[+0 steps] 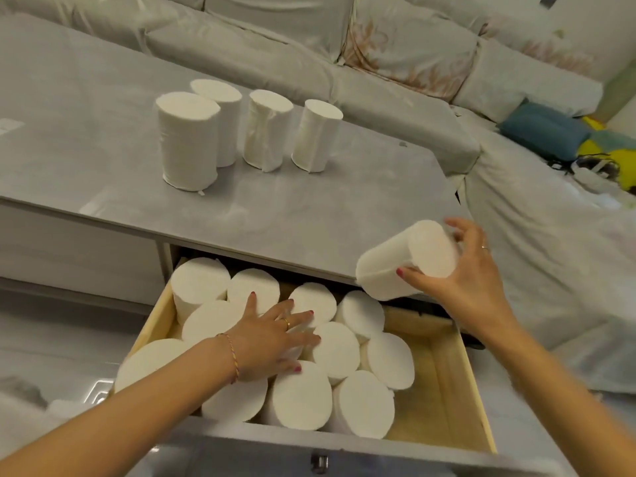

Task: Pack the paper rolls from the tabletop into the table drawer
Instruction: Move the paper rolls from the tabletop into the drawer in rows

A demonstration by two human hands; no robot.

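The right hand [471,280] grips a white cylindrical paper roll [406,261] tilted on its side, just above the open pale wooden drawer [444,383] — its bare right strip lies directly below. The left hand [272,339] presses flat-fingered on the packed upright rolls [344,346] filling the left; four white rolls [247,132] wait on the grey desk [309,215].

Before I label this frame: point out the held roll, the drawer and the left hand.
held roll [395,266]: head view, on its curved side.
drawer [444,380]: head view, on its bare wooden floor.
left hand [272,339]: head view, on its back.
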